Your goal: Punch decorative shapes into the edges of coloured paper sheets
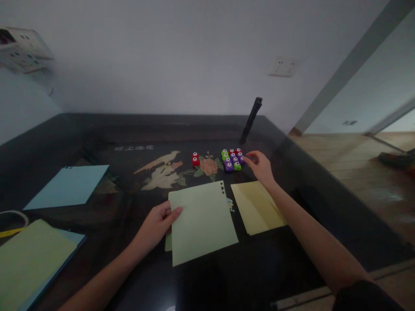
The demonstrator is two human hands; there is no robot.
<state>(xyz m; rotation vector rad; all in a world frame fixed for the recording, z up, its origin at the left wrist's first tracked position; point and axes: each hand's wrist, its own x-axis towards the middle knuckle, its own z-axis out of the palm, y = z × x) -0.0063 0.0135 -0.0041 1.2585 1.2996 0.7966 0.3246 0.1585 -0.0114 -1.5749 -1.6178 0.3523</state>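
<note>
My left hand (158,224) pinches the light, floppy green paper sheet (202,220) at its left edge, mid-table; my right hand (261,167), fingers loosely open, reaches the small, hard craft punches (232,159) toward the table's far right.

On the bench (97,134), the sheet (202,222) lies centre; the punches (232,159) sit behind-right of it, another sheet (256,206) just right.

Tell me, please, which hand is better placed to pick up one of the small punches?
The right hand: its fingertips are at the punches, while the left hand holds the green sheet.
</note>
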